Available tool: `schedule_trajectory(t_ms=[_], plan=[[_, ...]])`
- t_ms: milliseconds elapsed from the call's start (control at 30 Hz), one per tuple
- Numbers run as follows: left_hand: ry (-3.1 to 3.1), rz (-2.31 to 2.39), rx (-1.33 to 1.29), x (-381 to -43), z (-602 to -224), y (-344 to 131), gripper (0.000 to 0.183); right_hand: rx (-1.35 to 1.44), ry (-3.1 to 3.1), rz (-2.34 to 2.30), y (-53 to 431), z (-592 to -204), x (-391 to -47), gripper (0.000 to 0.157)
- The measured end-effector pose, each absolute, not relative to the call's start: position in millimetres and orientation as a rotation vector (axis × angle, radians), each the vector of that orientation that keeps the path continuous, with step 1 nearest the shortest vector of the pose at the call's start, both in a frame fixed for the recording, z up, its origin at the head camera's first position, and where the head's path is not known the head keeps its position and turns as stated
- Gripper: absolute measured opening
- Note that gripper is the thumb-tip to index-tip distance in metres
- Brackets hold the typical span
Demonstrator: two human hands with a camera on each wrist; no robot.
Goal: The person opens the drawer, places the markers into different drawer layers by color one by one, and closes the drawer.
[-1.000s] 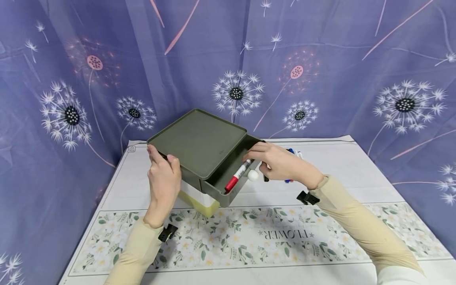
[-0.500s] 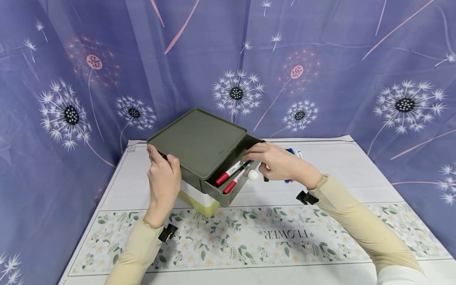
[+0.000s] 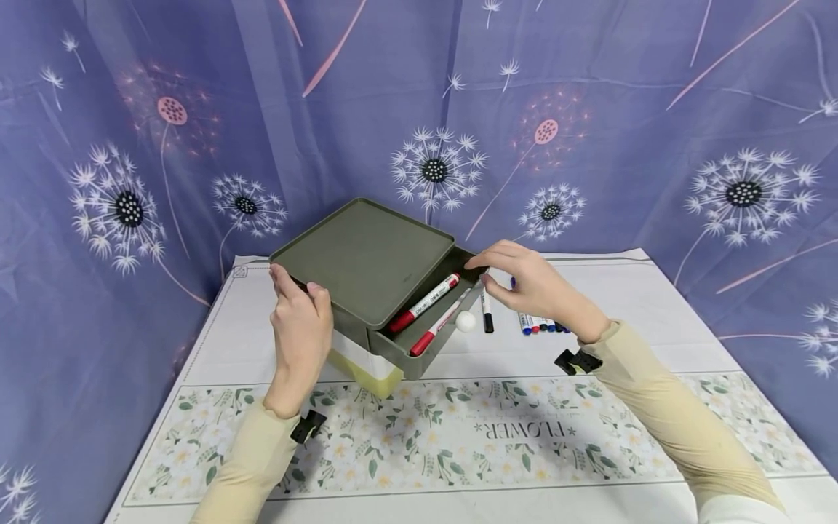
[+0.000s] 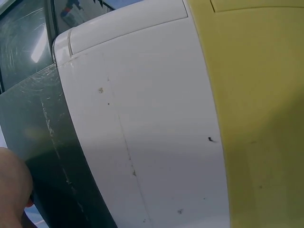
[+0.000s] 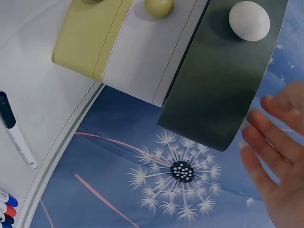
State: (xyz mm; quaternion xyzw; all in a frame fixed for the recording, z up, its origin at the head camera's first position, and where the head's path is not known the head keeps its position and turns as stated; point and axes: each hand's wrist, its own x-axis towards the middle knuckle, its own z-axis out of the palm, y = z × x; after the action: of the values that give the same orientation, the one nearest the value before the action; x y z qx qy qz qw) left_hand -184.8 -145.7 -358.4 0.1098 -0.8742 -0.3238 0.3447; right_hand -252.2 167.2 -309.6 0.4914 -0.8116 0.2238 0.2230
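Observation:
A desktop drawer unit (image 3: 366,255) stands at an angle, dark green on top, white in the middle and yellow below. Its dark green top drawer (image 3: 419,364) is pulled out. Inside lie a thicker red marker (image 3: 425,302) and a slimmer red marker (image 3: 441,325). My left hand (image 3: 297,327) holds the unit's left corner, its thumb along the upper edge; its other fingers are partly hidden. Over the drawer's far right corner, my right hand (image 3: 530,280) has loosely bent fingers (image 5: 261,133) and holds nothing. A round white knob (image 3: 465,322) sits on the drawer front.
A black-capped marker (image 3: 487,311) lies on the white table mat just right of the drawer. Several more markers (image 3: 538,323) lie side by side beyond it, partly under my right hand. A purple dandelion-print curtain (image 3: 353,131) hangs close behind the table.
The thicker red marker has left my right fingers and lies in the drawer, nearer the unit. My right hand has moved right and up to the drawer's corner. My left hand stays put.

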Motion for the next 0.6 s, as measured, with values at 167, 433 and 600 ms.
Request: schedule_trajectory(t_ms=[167, 433, 600], plan=[[-2.31, -0.83, 0.279, -183.9, -355.1, -146.2, 0.063, 1.132, -2.172, 0.731, 173.4, -312.4, -260.8, 0.019], [-2.359, -0.807, 0.262, -182.6, -349.9, -146.8, 0.064, 0.814, -2.342, 0.819, 196.6, -325.7, -279.9, 0.015], [-2.351, -0.792, 0.266, -181.8, -350.3, -146.9, 0.063, 0.706, -2.458, 0.796, 212.1, -341.7, -292.4, 0.014]])
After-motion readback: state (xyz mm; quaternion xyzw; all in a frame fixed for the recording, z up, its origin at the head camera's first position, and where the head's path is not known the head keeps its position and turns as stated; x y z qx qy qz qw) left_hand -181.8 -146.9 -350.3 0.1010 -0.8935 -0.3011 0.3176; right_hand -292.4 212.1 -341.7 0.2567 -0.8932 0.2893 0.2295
